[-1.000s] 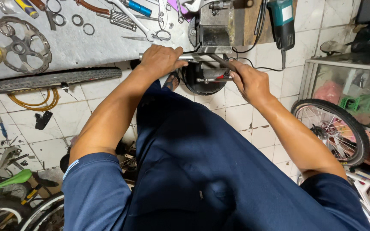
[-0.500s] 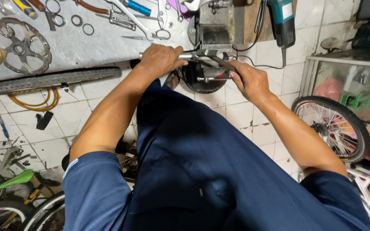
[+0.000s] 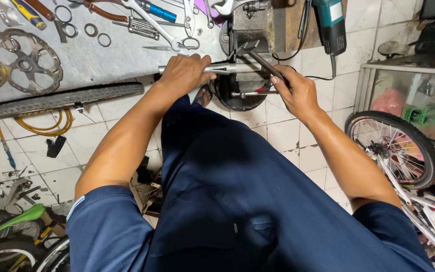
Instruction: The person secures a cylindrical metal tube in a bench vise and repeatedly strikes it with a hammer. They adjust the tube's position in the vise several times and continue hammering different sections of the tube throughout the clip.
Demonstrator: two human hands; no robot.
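1. At upper centre of the frame, a person in a dark blue shirt leans over the edge of a grey bench (image 3: 101, 60), both bare arms stretched forward.
2. The left hand (image 3: 185, 75) is clenched around a silver metal tube (image 3: 237, 68) that lies level and runs right into a bench vise (image 3: 250, 25).
3. The right hand (image 3: 295, 90) grasps the dark handle of a hammer (image 3: 258, 55), whose head sits just above the tube, close beside the vise.
4. Compared with the frame a second earlier, both hands hold the same grips and the same places; the tube has not shifted, and the camera view is nearly the same.
5. A round dark part and a thin steel rod (image 3: 252, 93) hang below the vise, just left of the right hand.
6. Wrenches, pliers and loose rings lie scattered on the bench at upper left, beside two toothed chainrings (image 3: 26, 63).
7. A bicycle tyre (image 3: 61, 100) lies along the bench's front edge.
8. A teal power drill (image 3: 331, 25) rests at upper right.
9. A spoked bicycle wheel (image 3: 393, 148) stands at right on the white tiled floor.
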